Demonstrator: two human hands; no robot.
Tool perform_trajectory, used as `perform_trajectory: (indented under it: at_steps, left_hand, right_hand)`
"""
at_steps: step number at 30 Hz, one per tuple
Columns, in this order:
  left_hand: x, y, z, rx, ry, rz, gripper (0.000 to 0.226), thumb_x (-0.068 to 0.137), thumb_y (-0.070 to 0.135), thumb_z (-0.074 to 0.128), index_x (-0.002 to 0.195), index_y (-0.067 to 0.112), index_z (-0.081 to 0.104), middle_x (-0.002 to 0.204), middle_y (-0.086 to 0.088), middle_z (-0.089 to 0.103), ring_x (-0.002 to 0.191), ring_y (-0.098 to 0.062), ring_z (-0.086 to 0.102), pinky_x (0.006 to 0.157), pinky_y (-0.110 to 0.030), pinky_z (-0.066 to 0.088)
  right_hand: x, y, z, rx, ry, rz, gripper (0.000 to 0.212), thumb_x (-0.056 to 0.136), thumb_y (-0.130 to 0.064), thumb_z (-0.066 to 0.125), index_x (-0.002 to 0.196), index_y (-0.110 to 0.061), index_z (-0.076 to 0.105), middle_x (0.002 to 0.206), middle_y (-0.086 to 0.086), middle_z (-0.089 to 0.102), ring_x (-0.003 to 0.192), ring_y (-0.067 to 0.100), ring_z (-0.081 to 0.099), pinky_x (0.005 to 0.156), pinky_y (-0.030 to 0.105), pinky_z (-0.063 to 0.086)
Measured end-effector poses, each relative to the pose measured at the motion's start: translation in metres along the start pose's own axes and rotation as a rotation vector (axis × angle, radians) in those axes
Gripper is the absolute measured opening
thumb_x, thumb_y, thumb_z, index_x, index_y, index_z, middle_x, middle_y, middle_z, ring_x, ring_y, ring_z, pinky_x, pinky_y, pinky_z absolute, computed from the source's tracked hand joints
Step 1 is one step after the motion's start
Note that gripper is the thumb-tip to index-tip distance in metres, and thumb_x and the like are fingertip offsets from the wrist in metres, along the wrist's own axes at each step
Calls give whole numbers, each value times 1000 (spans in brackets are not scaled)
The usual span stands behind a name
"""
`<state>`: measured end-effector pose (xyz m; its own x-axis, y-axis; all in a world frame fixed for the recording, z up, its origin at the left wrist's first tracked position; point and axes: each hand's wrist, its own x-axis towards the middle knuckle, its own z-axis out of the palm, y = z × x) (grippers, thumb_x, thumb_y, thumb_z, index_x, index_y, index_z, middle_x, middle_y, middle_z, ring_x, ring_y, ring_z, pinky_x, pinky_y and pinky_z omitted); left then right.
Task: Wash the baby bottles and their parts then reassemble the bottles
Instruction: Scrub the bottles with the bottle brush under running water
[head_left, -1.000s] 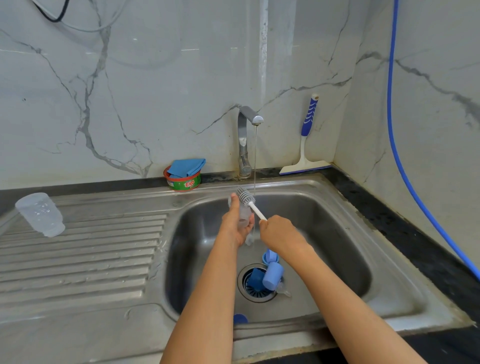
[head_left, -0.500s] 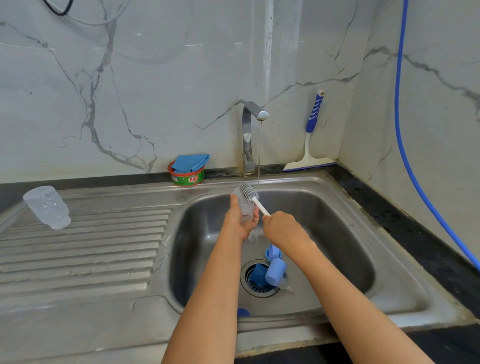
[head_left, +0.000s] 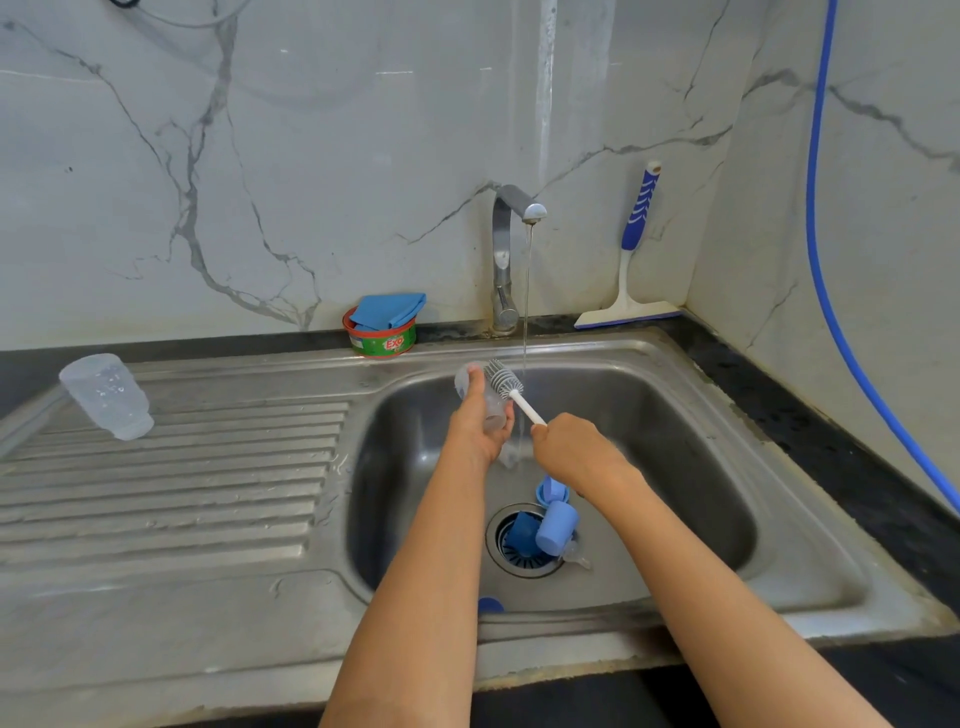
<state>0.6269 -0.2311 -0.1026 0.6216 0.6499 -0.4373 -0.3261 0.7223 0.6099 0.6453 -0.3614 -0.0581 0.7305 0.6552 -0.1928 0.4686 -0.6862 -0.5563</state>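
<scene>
Centre frame, over the sink: left hand is curled round the clear bottle, thumb up near its mouth. Right hand is fisted on the white handle of the bottle brush, with the bristle head at the bottle's mouth and mostly outside (can't tell if the tip is in). Tap runs a thin stream just right of the brush. Risks, my read: wet plastic held one-handed, so a hard push on the brush could twist the bottle loose and drop it onto the blue cap and ring lying at the drain. Clear teat sits at the drain's edge, small and easy to miss. Bristles flicking out of the mouth would spray. Second bottle, mid-left on the drainboard, sits tilted on the ribs and could roll. Parts over the strainer may slow draining.
</scene>
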Motion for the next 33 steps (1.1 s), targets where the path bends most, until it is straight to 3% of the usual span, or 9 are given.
perform_trajectory:
  at_steps: [6,9,14,19,22,24,27,30,33]
  left_hand:
    - [-2,-1,1,-116,-142,-56,58,88,45,64,128,6,50,116,-16,62,90,-19,64,83,-29,54]
    - [-1,-2,3,-118,-154,-35,58,89,46,62,130,7,47,114,-17,62,92,-21,64,95,-34,51]
    - [0,1,2,-194,-141,14,58,94,46,53,135,7,43,124,-19,56,101,-25,60,83,-33,55]
    - [-3,0,4,-137,-128,-22,58,94,50,50,132,6,44,110,-17,60,90,-23,62,69,-30,58]
    - [-8,0,6,-127,-165,-43,55,95,45,51,133,5,42,104,-18,61,84,-24,63,73,-32,55]
    - [-6,2,7,-137,-162,-47,56,97,44,49,134,4,41,103,-19,60,82,-25,62,74,-35,56]
    - [-3,5,5,-217,-112,-42,59,96,51,46,134,5,42,100,-18,58,79,-24,59,55,-30,57]
    - [-3,5,3,-111,-105,-4,66,89,63,47,125,8,49,105,-15,59,86,-19,58,69,-26,55]
    - [-6,4,4,-88,-124,4,60,86,48,63,127,7,48,114,-14,58,92,-18,60,76,-26,55]
  right_hand:
    - [0,-4,-3,-14,103,-33,20,99,-19,37,86,-8,48,73,4,52,63,18,49,58,26,38]
    - [2,-6,-3,-29,106,-41,19,99,-18,38,91,-8,51,85,8,54,73,23,52,61,27,39]
    - [4,-4,-3,20,42,-11,26,100,-26,35,90,-6,49,82,9,53,63,18,48,53,27,37]
    - [4,0,-4,27,50,9,28,101,-27,34,97,-5,51,83,8,52,64,17,48,51,25,35]
    - [10,1,-3,81,109,6,33,101,-28,33,99,-4,55,89,11,55,74,22,52,58,28,38]
    - [11,0,-2,106,93,-2,34,101,-28,33,100,-2,56,85,10,55,68,21,51,58,29,40]
    - [5,-3,-5,76,24,-7,29,101,-28,33,98,-6,52,74,4,49,58,14,46,51,25,38]
    - [0,-3,-7,36,-32,1,27,102,-29,32,97,-7,48,71,2,44,55,12,40,48,23,33]
    - [2,-1,-5,29,30,-3,29,101,-28,32,96,-6,50,75,4,48,60,15,45,52,25,35]
